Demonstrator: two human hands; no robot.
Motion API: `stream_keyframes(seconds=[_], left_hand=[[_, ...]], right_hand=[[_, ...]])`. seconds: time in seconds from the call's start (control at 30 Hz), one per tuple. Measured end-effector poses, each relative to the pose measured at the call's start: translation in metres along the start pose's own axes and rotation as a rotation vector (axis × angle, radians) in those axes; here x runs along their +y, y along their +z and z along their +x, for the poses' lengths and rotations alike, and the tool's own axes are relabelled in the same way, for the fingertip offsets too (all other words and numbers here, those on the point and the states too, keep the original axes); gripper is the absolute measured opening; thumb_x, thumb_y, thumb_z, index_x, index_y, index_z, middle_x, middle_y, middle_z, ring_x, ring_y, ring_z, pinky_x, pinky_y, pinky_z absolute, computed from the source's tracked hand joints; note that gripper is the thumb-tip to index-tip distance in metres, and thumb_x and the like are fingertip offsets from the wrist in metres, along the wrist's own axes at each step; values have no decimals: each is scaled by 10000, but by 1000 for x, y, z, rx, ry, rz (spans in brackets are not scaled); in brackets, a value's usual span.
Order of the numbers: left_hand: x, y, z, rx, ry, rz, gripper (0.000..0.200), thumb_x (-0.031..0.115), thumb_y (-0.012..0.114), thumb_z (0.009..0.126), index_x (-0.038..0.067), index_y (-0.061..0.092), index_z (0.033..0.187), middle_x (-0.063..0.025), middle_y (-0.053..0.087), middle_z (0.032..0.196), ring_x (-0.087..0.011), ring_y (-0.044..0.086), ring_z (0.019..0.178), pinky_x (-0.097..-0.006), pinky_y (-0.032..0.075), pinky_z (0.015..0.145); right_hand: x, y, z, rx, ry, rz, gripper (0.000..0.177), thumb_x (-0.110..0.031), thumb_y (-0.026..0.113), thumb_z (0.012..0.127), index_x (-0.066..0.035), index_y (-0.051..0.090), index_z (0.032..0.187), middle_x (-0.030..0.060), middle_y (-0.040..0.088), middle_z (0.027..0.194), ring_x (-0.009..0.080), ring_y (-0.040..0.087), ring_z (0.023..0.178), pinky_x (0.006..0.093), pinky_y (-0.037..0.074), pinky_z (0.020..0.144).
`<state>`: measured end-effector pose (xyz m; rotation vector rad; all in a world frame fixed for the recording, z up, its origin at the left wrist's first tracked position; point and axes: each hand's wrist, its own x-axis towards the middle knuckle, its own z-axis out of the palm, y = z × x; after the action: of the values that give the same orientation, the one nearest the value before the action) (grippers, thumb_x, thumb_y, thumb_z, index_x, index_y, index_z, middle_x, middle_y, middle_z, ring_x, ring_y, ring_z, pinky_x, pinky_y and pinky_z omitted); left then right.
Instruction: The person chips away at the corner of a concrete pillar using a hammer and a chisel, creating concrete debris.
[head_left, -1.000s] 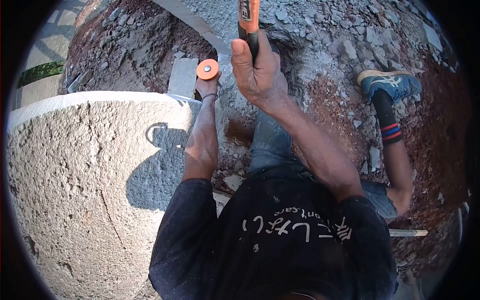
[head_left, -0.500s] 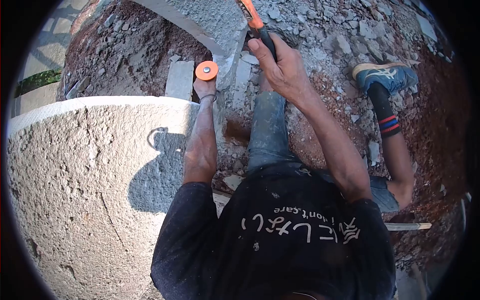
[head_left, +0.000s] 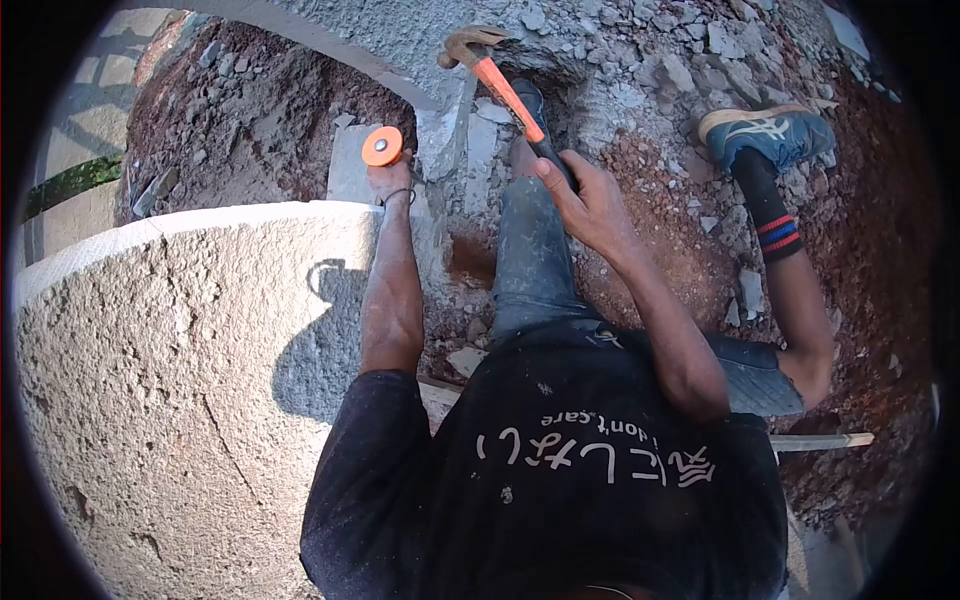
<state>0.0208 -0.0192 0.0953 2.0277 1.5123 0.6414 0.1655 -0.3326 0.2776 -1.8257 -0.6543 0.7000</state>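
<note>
My right hand [head_left: 590, 203] is wrapped round the black grip of a claw hammer [head_left: 510, 98] with an orange shaft. The rusty hammer head points up and left, over the rubble. Further left, my left hand [head_left: 390, 178] is closed beneath a round orange disc [head_left: 381, 146] with a metal centre, the guard of a tool whose lower part is hidden. That hand is beside the top edge of the rough wall [head_left: 180, 330], near a grey concrete corner [head_left: 436, 135].
Broken stones [head_left: 690, 85] and red soil lie around my legs. One blue shoe [head_left: 765, 135] rests on the rubble at the right. A wooden strip [head_left: 825, 441] lies at the lower right. A flat grey slab [head_left: 352, 165] stands behind my left hand.
The hammer has come down and its head is now in view. My right hand has moved slightly lower. My left hand and the orange disc have shifted left.
</note>
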Motion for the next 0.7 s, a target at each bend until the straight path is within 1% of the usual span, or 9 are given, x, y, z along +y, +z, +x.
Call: stream_keyframes(seconds=[0.03,0.07,0.1,0.17,0.23,0.27,0.33,0.47,0.7], left_hand=[[4,-2,-4,-17,-5,-19,415,169,795,623,28,645,984,-140,683,949,-281,652,913,-383,495,800],[7,-4,-8,-94,104,-47,406,187,785,644,26,644,989,-133,685,950,-273,653,915,-380,494,803],[-4,3,-9,-192,278,-81,343,195,744,696,22,644,975,-146,681,941,-293,650,910,-379,496,803],[3,5,-29,-412,456,29,330,196,696,747,29,625,1023,-169,663,985,-309,631,950,-375,495,817],[-5,15,-48,-630,636,125,352,194,671,770,45,589,1079,-179,632,1038,-328,601,994,-384,488,832],[-10,21,-57,-628,634,128,352,194,671,770,45,589,1079,-179,632,1038,-328,601,994,-384,488,832],[-19,33,-71,-838,661,156,398,211,684,760,60,555,1105,-168,610,1070,-336,578,1019,-404,479,841],[-26,47,-79,-922,644,234,418,235,717,727,62,549,1068,-160,602,1037,-346,568,1005,-426,472,838],[-19,54,-81,-875,685,431,329,188,671,742,58,561,1024,-141,580,1015,-344,559,1003,-436,476,828]], right_hand=[[4,0,-1,9,11,21,463,-481,499,923,-21,552,934,63,481,556,169,496,502,339,386,491],[8,0,-3,18,20,41,507,-505,495,919,-23,534,767,16,459,547,114,438,458,292,357,447],[10,0,-4,16,17,44,507,-505,495,919,-23,534,767,16,459,547,114,438,458,292,357,447],[13,4,-10,0,198,264,456,-479,515,918,-46,505,773,1,451,553,89,421,398,258,349,379],[16,13,-17,31,251,370,425,-458,523,920,-58,481,782,-8,436,550,77,406,376,244,336,347],[17,17,-21,71,308,473,397,-438,531,921,-70,458,790,-18,421,548,65,391,353,231,324,314],[15,23,-29,114,359,577,380,-418,538,922,-74,441,794,-21,406,545,62,382,350,230,326,306],[21,23,-36,226,408,681,336,-369,543,931,-82,417,810,-25,392,545,58,360,348,235,336,304],[31,17,-34,245,413,660,307,-340,547,934,-86,419,818,-25,394,544,59,362,355,243,353,317]])
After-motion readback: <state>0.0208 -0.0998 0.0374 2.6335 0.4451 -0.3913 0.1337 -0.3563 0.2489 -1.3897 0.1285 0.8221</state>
